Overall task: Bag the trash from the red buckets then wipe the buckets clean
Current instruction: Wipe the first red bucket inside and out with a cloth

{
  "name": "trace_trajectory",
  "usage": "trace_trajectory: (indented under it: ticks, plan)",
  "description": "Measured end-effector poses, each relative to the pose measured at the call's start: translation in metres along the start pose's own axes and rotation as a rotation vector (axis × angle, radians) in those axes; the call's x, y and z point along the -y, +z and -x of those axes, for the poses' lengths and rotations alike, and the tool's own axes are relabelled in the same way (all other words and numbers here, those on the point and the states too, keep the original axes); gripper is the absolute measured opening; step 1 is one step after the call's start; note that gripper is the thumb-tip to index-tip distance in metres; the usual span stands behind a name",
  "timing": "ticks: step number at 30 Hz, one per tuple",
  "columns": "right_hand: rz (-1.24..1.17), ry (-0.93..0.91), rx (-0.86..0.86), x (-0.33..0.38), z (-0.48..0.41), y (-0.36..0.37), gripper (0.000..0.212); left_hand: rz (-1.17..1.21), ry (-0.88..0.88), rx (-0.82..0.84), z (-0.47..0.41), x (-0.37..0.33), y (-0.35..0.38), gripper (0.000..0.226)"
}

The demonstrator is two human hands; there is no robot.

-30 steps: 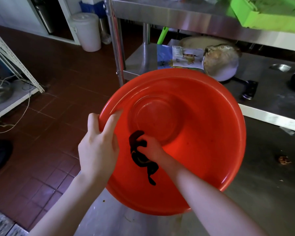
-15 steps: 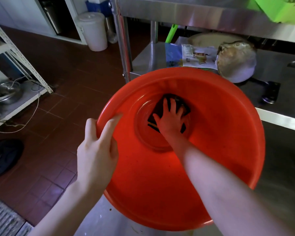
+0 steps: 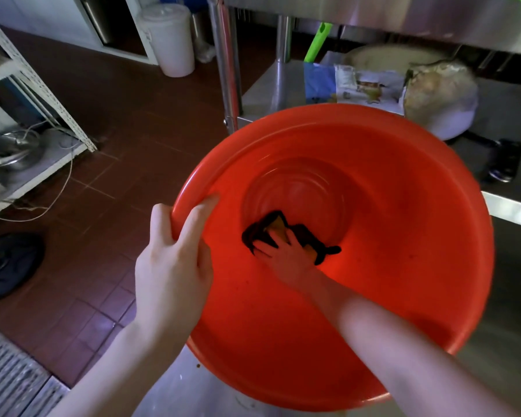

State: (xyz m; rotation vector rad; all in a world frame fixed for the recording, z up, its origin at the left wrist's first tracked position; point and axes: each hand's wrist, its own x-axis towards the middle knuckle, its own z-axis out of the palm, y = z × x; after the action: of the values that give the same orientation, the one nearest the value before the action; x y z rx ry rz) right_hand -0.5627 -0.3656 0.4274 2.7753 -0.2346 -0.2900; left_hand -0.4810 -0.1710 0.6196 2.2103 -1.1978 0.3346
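A large red bucket (image 3: 403, 236) fills the middle of the head view, tilted with its opening toward me over a steel table. My left hand (image 3: 172, 266) grips its left rim, thumb outside and fingers hooked over the edge. Inside, my right hand (image 3: 286, 254) presses a dark cloth (image 3: 310, 236) with an orange patch against the near-left edge of the bucket's bottom. The cloth is partly hidden under my fingers. No trash shows inside the bucket.
Behind the bucket on a steel shelf lie a pan (image 3: 439, 103) and paper packets (image 3: 361, 85). A white lidded bin (image 3: 169, 37) stands on the brown tile floor at far left. A white rack (image 3: 27, 82) holding a pot is left; a floor grate (image 3: 9, 374) lies bottom left.
My right hand has dragged the cloth from the centre of the bucket's bottom back toward its near-left edge. The left hand keeps its hold on the rim.
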Motion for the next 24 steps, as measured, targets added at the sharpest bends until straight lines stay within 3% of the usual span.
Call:
trace_trajectory:
  ticks: [5, 7, 11, 15, 17, 24]
  plan:
    - [0.147, -0.063, -0.055, -0.016, -0.004, -0.004, 0.04, 0.003, 0.0, 0.005, 0.0, -0.001, 0.0, 0.059]
    - [0.201, 0.064, -0.103, -0.016, -0.016, -0.014, 0.044, 0.003, 0.001, 0.0, 0.002, -0.004, 0.001, 0.059]
    - [-0.153, 0.217, -0.185, -0.03, -0.045, -0.041, 0.061, -0.014, -0.013, -0.01, 0.003, -0.003, 0.002, 0.061]
    - [-0.219, 0.386, -0.122, -0.062, -0.042, -0.051, 0.069, -0.015, -0.013, -0.008, 0.001, -0.002, 0.001, 0.063]
    - [-0.25, 0.505, -0.118, -0.079, -0.03, -0.047, 0.065, -0.021, -0.017, -0.016, 0.002, -0.004, 0.002, 0.062]
    - [-0.313, 0.638, -0.022, -0.087, 0.028, -0.02, 0.046, -0.025, -0.017, -0.039, 0.005, -0.007, 0.003, 0.061]
